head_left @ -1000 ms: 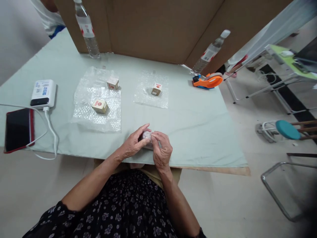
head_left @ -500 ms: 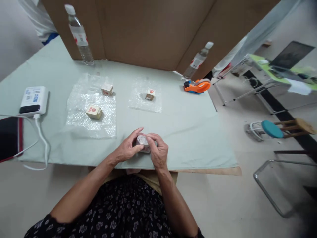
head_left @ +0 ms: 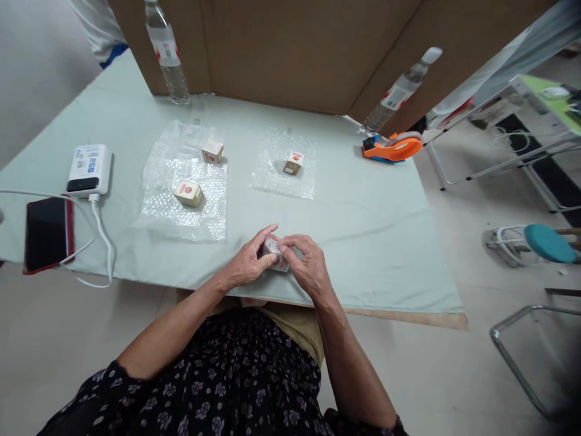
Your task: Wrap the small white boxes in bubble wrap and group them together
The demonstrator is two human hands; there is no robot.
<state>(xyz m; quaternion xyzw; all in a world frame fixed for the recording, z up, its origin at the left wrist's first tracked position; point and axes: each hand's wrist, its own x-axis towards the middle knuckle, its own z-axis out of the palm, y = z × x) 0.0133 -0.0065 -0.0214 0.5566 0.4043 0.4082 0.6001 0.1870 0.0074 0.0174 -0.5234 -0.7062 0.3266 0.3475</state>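
Note:
Near the front edge of the table, a small box wrapped in bubble wrap (head_left: 274, 248) is between my two hands. My left hand (head_left: 247, 261) grips it from the left, thumb at the near side and forefinger stretched along the far side. On the right, my right hand (head_left: 308, 263) pinches the top of the wrapping with thumb and fingertips. Part of the wrapped box is hidden by the fingers. Beyond them, a small cream box (head_left: 189, 193) and another box (head_left: 212, 151) rest on bubble wrap sheets (head_left: 213, 224). A third box (head_left: 293, 162) sits on a smaller sheet (head_left: 265, 175).
An orange tape dispenser (head_left: 394, 147) stands at the far right, beside a leaning water bottle (head_left: 399, 94). Another bottle (head_left: 169, 57) is at the back left, before a cardboard panel (head_left: 290, 54). At left lie a white power bank (head_left: 91, 169), its cable and a phone (head_left: 48, 233).
The camera view has shifted, so the whole table sits further right and slightly higher. Both hands stay on the wrapped box; my right hand has turned a little, its fingers still at the top.

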